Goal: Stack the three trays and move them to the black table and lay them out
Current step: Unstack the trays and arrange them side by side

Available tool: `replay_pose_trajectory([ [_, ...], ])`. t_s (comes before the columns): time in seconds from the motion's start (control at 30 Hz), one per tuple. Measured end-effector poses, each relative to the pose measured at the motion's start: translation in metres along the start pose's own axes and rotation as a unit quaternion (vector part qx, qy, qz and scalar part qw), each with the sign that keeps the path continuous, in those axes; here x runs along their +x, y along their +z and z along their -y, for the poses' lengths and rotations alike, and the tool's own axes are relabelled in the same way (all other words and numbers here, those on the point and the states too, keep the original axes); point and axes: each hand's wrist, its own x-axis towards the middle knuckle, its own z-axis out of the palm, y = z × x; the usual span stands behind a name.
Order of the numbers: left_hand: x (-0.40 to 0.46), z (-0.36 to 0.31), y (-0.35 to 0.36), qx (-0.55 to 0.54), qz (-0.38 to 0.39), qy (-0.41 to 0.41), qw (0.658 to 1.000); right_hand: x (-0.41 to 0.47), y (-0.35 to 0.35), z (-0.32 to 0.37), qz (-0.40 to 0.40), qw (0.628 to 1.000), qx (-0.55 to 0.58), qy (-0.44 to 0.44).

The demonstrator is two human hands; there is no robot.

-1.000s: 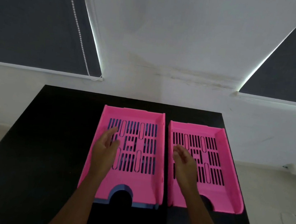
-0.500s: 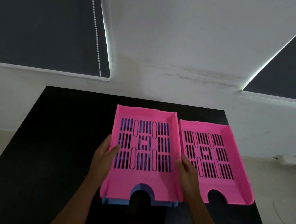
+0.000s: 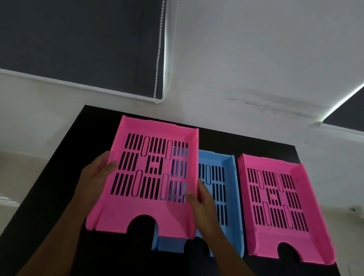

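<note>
Head camera: we look down on a black table (image 3: 33, 222) set against a white wall (image 3: 245, 53), with dark blinds (image 3: 71, 19) at ten o'clock and two o'clock. Three slotted trays are in view. Our left hand (image 3: 95, 178) grips the left wall of a pink tray (image 3: 145, 214), thumb hooked over the rim, fingers hidden under it. Our right hand (image 3: 201, 201) clasps the right wall of that same tray, fingers curled around the edge. The tray sits at about eleven o'clock from the table's middle and overlaps the left part of a blue tray (image 3: 227, 190), covering its left wall; blue shows through the pink tray's right-hand slots. We cannot tell whether the pink tray is lifted clear or resting on the blue one. The blue tray lies flat near the table's centre, its front notch facing six o'clock. A second pink tray (image 3: 279, 234) lies at three o'clock, just beside the blue one with a narrow gap, turned slightly clockwise, and no hand touches it. All three notched fronts face us.
</note>
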Motion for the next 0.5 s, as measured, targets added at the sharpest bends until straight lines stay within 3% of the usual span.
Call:
replay_pose_trajectory([
  [0.27, 0.005, 0.020, -0.092, 0.009, -0.110, -0.009, 0.994, 0.005, 0.087, 0.011, 0.113, 0.993, -0.017, 0.029],
  [0.5, 0.009, 0.036, -0.106, 0.080, -0.126, -0.005, 0.989, 0.020, 0.122, 0.014, 0.147, 0.985, -0.058, 0.069],
])
